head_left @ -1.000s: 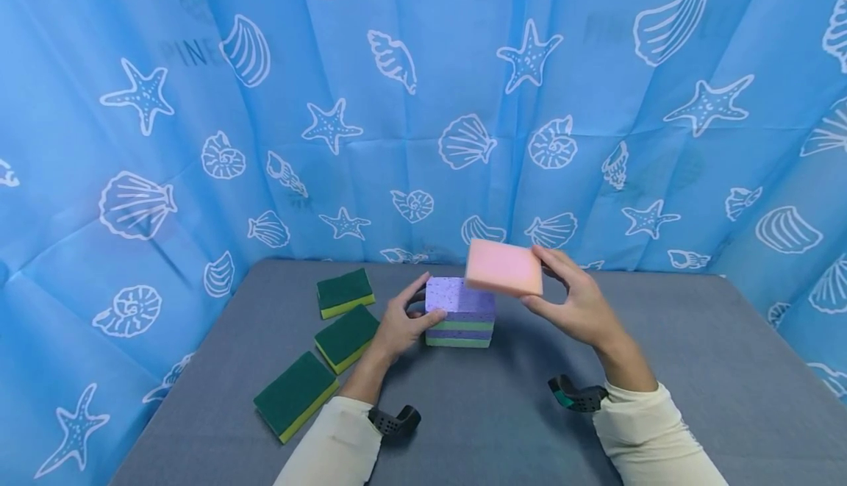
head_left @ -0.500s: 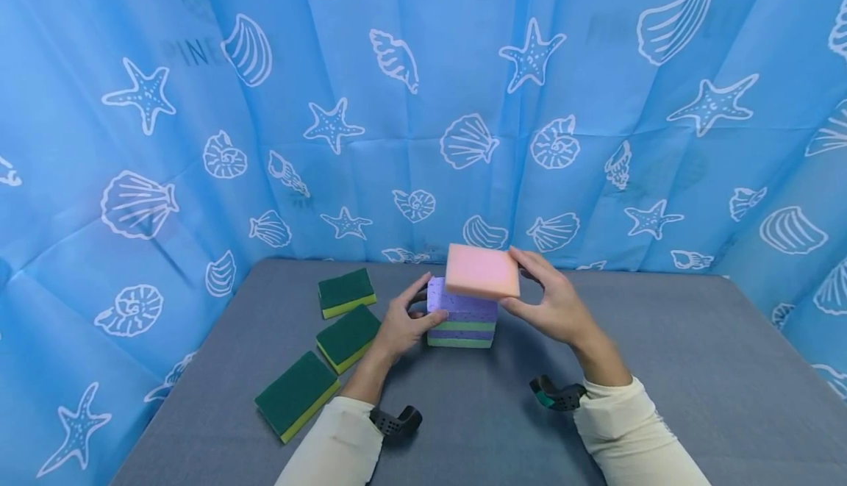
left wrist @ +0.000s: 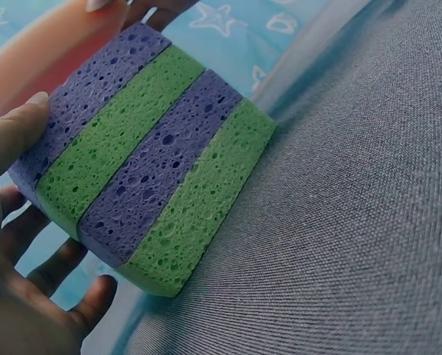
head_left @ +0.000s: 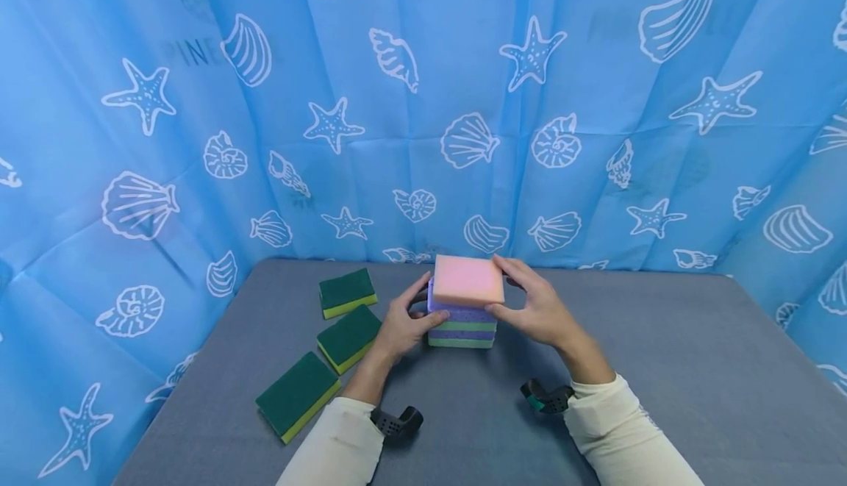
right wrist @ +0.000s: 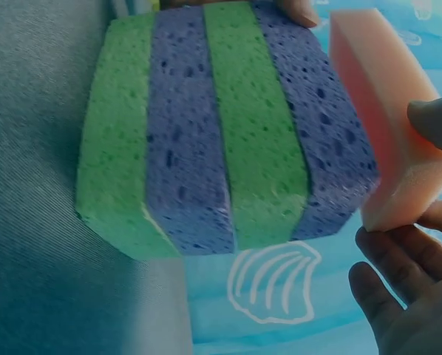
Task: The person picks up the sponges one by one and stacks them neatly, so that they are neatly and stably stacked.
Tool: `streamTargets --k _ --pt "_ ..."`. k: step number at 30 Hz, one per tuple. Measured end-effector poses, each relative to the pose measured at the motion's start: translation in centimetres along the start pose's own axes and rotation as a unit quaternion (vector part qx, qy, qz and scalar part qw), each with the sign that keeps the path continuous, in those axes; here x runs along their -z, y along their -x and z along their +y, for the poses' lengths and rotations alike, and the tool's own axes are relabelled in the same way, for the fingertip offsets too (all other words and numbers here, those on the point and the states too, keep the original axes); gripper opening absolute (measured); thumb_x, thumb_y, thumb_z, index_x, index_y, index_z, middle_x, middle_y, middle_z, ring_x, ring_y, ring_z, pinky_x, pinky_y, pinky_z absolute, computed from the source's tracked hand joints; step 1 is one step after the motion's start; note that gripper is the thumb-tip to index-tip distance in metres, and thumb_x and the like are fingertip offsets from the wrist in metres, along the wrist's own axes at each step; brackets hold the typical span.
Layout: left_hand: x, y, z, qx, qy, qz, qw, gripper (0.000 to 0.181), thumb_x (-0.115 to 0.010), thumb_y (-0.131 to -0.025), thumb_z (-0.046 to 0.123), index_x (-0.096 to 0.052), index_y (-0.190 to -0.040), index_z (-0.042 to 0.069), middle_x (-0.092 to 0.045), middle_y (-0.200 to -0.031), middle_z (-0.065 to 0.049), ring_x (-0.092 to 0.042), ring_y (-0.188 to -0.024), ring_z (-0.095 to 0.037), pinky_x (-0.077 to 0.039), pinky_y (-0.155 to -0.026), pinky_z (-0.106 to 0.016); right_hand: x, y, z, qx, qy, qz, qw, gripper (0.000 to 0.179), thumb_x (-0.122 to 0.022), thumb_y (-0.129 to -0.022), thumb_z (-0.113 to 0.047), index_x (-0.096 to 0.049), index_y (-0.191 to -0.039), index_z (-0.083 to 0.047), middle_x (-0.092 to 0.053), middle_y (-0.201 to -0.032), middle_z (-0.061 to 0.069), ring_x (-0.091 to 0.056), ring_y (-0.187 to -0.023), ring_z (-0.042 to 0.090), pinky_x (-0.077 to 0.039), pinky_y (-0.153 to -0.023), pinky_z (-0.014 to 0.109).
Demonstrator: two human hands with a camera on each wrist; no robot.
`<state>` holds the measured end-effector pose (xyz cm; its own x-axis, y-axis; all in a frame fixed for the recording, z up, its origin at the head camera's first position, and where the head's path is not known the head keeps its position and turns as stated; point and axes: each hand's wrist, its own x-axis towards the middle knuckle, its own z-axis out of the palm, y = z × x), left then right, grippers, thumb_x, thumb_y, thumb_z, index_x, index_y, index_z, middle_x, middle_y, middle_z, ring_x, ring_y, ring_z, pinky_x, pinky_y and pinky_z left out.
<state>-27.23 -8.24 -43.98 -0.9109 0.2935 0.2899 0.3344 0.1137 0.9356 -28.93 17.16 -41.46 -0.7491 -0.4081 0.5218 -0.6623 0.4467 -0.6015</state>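
A peach-pink sponge (head_left: 466,280) is pinched by my right hand (head_left: 539,311), thumb at its front edge and fingers at the back. It hovers, slightly tilted, over a neat stack of alternating purple and green sponges (head_left: 462,335). A thin wedge of space shows between it and the top purple sponge (right wrist: 324,126) in the right wrist view; whether one edge touches, I cannot tell. My left hand (head_left: 399,328) grips the stack's left side near the top. Its thumb (left wrist: 21,133) presses the front of the top purple sponge, with the other fingers round the left side and back.
Left of the stack lie several green-and-yellow scouring sponges: a far one (head_left: 347,291), a middle one (head_left: 349,335) and a near one (head_left: 296,394). They rest on a grey cloth-covered table (head_left: 662,368). A blue shell-patterned curtain (head_left: 423,104) hangs behind.
My right hand has carried the peach-pink sponge leftward and down, from right of the stack to just over its top. My left hand has stayed on the stack.
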Motion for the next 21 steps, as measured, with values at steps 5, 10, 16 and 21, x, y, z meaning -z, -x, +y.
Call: streamTargets --k 5,10,16,21 --pt "-0.03 0.03 0.11 -0.002 0.000 0.003 1.0000 0.070 -0.068 -0.090 0.004 -0.031 -0.150 0.001 -0.042 -0.141 -0.025 -0.041 -0.125 -0.042 -0.036 -0.097 -0.060 -0.57 0.05 0.15 -0.004 0.005 -0.010 0.9999 0.078 -0.080 -0.080 -0.013 -0.039 -0.144 0.006 -0.047 -0.137 0.020 -0.049 -0.120 0.033 -0.044 -0.092 0.053" --pt "-0.07 0.06 0.14 0.003 0.000 0.003 1.0000 0.070 -0.068 -0.089 0.004 -0.032 -0.150 0.002 -0.042 -0.142 -0.025 -0.040 -0.126 -0.042 -0.034 -0.097 -0.061 -0.78 0.12 0.22 -0.016 0.003 -0.012 0.9998 0.078 -0.079 -0.081 -0.015 -0.039 -0.144 0.006 -0.047 -0.138 0.020 -0.048 -0.120 0.034 -0.044 -0.092 0.055" --pt "-0.08 0.00 0.23 0.005 -0.001 0.002 1.0000 0.071 -0.068 -0.089 0.005 -0.031 -0.150 0.001 -0.041 -0.142 -0.024 -0.039 -0.126 -0.043 -0.035 -0.097 -0.060 -0.86 0.09 0.24 -0.033 -0.002 -0.017 0.9993 0.078 -0.078 -0.082 -0.017 -0.038 -0.145 0.005 -0.046 -0.139 0.020 -0.048 -0.120 0.034 -0.043 -0.093 0.055" --pt "-0.05 -0.02 0.15 0.003 -0.005 0.003 1.0000 0.071 -0.068 -0.090 0.005 -0.031 -0.150 0.000 -0.041 -0.142 -0.024 -0.039 -0.126 -0.042 -0.035 -0.097 -0.060 -0.87 0.16 0.21 -0.043 -0.001 -0.021 0.9989 0.079 -0.078 -0.083 -0.018 -0.036 -0.146 0.004 -0.044 -0.141 0.021 -0.047 -0.121 0.036 -0.042 -0.094 0.055"
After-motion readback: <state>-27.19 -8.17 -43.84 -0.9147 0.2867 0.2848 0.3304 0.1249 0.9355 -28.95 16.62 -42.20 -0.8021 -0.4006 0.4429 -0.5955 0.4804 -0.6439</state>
